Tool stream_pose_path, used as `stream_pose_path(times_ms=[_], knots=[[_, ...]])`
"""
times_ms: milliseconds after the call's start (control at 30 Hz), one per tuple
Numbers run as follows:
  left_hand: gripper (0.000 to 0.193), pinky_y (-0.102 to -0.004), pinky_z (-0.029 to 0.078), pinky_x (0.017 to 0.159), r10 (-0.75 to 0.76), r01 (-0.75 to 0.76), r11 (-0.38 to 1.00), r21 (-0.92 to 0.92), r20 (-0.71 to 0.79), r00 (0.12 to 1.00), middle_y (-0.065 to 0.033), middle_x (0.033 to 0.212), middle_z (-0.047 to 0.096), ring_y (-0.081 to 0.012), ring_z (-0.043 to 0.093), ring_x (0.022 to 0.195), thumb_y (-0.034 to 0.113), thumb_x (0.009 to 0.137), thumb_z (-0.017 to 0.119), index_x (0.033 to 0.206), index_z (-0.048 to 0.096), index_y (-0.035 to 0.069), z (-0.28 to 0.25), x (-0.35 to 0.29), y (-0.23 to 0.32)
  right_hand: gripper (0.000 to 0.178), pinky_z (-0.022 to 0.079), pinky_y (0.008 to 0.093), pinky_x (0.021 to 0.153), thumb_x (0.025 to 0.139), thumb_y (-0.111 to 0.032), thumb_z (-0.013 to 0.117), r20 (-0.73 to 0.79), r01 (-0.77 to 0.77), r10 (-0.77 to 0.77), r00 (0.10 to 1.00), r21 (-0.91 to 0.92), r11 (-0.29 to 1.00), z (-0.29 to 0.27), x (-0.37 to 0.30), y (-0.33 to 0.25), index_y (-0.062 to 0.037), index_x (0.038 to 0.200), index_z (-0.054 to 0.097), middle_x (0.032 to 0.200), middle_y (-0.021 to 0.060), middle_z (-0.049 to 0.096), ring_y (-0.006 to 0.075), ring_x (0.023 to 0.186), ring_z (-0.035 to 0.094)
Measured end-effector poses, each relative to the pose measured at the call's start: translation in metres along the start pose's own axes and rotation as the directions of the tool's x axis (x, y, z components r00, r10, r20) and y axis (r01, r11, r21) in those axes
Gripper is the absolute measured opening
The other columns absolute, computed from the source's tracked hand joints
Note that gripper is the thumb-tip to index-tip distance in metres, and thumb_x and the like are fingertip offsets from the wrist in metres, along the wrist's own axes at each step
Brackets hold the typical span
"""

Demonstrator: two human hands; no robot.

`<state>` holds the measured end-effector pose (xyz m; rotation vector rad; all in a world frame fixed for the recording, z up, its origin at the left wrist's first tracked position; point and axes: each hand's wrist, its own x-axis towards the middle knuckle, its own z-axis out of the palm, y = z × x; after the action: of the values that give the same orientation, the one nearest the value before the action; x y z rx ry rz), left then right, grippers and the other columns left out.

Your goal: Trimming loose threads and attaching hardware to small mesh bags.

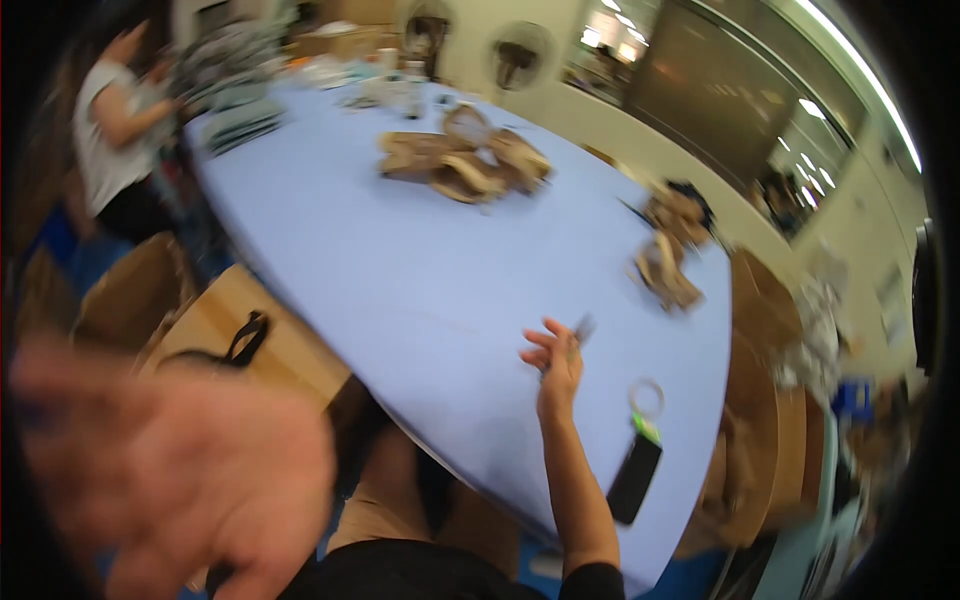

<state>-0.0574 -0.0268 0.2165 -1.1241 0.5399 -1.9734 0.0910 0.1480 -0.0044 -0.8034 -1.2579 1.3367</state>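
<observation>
- Right hand (pixel 556 362), right of centre, loosely holds a small grey tool (pixel 584 328), blurred, sticking out at the upper right of its fingers.
- Left hand (pixel 190 470), large and blurred at lower left, looks spread wide.
- Ring (pixel 632 398) and black slab (pixel 635 478): lower right, on the blue table (pixel 450 265).
- Brown pieces (pixel 415 155): upper centre; more at right.
- Person (pixel 112 125): upper left.

Smooth matt tabletop (pixel 330 230), cardboard box (pixel 290 350)

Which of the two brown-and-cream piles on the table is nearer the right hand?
The smaller pile, near the right edge of the table; the larger pile lies farther from the right hand.
</observation>
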Motion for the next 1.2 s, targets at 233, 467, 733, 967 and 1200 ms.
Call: stream_pose_path(times_ms=[233, 467, 733, 967, 1200], knots=[[0.075, -0.0436, 0.031, 0.095, -0.787, 0.554, 0.604, 0.573, 0.319, 0.528, -0.0241, 0.125, 0.039, -0.0365, 0.035, 0.118, 0.064, 0.082, 0.02, 0.102, 0.055, 0.001, -0.122, -0.058, -0.033, 0.035, 0.043, 0.0227, 0.057, 0.093, -0.028, 0.035, 0.102, -0.078, 0.093, 0.99, -0.145, 0.986, 0.041, 0.021, 0.07, 0.0029, 0.104, 0.048, 0.075, 0.0095, 0.059, 0.0101, 0.057, 0.051], [0.052, -0.0477, 0.032, 0.093, -0.693, 0.704, 0.653, 0.278, 0.595, 0.408, -0.0147, 0.108, 0.056, -0.0369, 0.042, 0.109, 0.052, 0.088, 0.029, 0.097, 0.057, 0.01, -0.092, -0.097, 0.006, 0.03, 0.041, 0.0212, 0.057, 0.092, -0.022, 0.036, 0.1, -0.121, 0.129, 0.987, -0.085, 0.989, 0.021, 0.024, 0.066, 0.0023, 0.101, 0.05, 0.073, 0.0091, 0.058, 0.0097, 0.055, 0.05], [0.056, -0.0586, 0.024, 0.095, -0.867, 0.947, 0.316, -0.062, 0.386, 0.314, -0.0162, 0.117, 0.049, -0.037, 0.024, 0.123, 0.06, 0.084, 0.027, 0.106, 0.056, 0.019, -0.093, -0.137, 0.001, 0.027, 0.042, 0.0213, 0.058, 0.093, -0.019, 0.035, 0.128, -0.225, 0.231, 0.965, -0.056, 0.973, 0.029, 0.027, 0.065, 0.0023, 0.101, 0.05, 0.074, 0.0093, 0.058, 0.0094, 0.056, 0.05], [0.047, -0.0423, 0.023, 0.099, -0.944, 0.525, 0.274, 0.806, 0.329, -0.011, -0.0174, 0.124, 0.041, -0.0351, 0.028, 0.121, 0.039, 0.083, 0.047, 0.115, 0.051, 0.005, -0.228, -0.261, -0.12, 0.025, 0.043, 0.0221, 0.056, 0.091, -0.014, 0.035, 0.092, -0.229, 0.237, 0.967, -0.086, 0.97, 0.026, 0.02, 0.068, 0.0027, 0.099, 0.051, 0.074, 0.0104, 0.059, 0.0109, 0.055, 0.051], [0.071, -0.053, 0.017, 0.1, -0.993, -0.31, 0.119, 0.943, 0.111, -0.046, -0.0187, 0.136, 0.02, -0.0374, 0.014, 0.127, 0.03, 0.063, 0.071, 0.126, 0.039, 0.017, -0.33, -0.341, -0.193, 0.025, 0.043, 0.0229, 0.055, 0.091, -0.014, 0.035, 0.095, -0.221, 0.235, 0.967, -0.138, 0.966, 0.023, 0.019, 0.069, 0.0025, 0.099, 0.052, 0.073, 0.0119, 0.06, 0.0114, 0.054, 0.052]])
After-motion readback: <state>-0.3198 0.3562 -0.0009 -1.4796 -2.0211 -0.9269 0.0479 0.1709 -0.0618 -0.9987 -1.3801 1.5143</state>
